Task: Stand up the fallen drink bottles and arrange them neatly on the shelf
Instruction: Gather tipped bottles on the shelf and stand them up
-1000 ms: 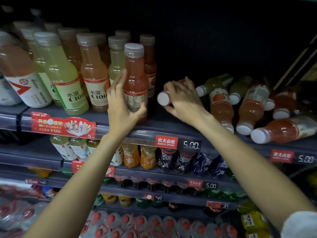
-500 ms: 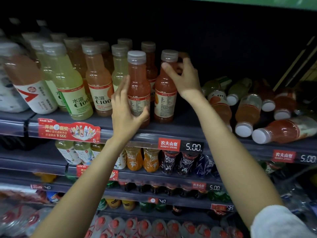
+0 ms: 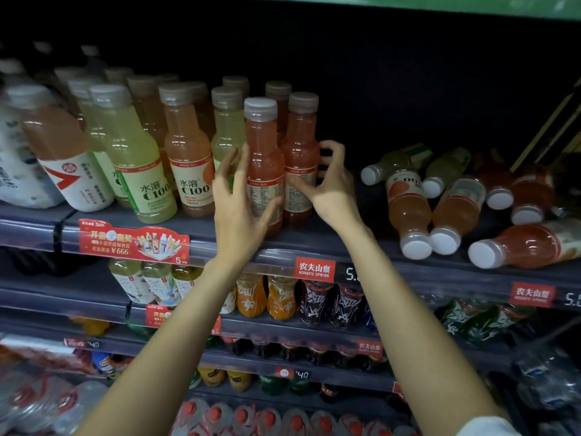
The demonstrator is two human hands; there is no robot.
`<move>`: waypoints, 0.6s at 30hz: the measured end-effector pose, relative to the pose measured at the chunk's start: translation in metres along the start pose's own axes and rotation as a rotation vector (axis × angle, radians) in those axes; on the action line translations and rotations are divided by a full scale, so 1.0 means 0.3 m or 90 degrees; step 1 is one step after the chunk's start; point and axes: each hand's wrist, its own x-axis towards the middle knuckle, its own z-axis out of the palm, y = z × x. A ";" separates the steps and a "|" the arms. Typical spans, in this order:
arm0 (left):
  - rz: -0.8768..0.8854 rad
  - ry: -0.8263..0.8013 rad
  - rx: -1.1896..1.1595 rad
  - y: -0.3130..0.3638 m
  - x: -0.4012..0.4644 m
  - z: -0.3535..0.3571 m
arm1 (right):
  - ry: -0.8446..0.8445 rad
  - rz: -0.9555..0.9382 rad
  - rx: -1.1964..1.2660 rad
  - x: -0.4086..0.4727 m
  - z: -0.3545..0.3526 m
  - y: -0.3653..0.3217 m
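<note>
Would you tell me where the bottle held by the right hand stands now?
In the head view, the orange bottle stands upright mid-shelf, immediately right of the bottle in the left hand, gripped by the right hand.

Mid-frame, two pink bottles with grey caps stand upright side by side on the shelf (image 3: 314, 243): my left-hand bottle (image 3: 263, 162) and my right-hand bottle (image 3: 301, 152). At right, the fallen bottles (image 3: 440, 209) lie flat, white caps toward me.

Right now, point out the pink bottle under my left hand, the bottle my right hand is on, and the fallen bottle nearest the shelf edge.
front pink bottle (image 3: 263, 158): head view, shoulder.
second pink bottle (image 3: 300, 146): head view, shoulder.
fallen bottle (image 3: 522, 245): head view, body.
</note>
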 end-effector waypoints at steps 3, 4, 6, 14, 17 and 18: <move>0.007 0.034 0.059 0.008 0.007 0.008 | 0.003 -0.010 -0.031 0.013 0.016 0.007; 0.004 0.038 0.077 0.008 0.009 0.009 | -0.004 0.000 -0.055 0.019 0.017 0.009; -0.002 0.034 0.102 0.011 0.012 0.014 | -0.028 0.017 -0.110 0.024 -0.001 0.013; 0.161 0.131 0.059 0.107 -0.031 0.034 | 0.026 -0.087 -0.336 -0.131 -0.208 -0.002; 0.304 -0.033 -0.037 0.183 -0.015 0.083 | 0.105 -0.094 -0.460 -0.205 -0.342 0.029; 0.335 -0.113 -0.048 0.202 0.000 0.108 | 0.111 -0.083 -0.494 -0.220 -0.381 0.048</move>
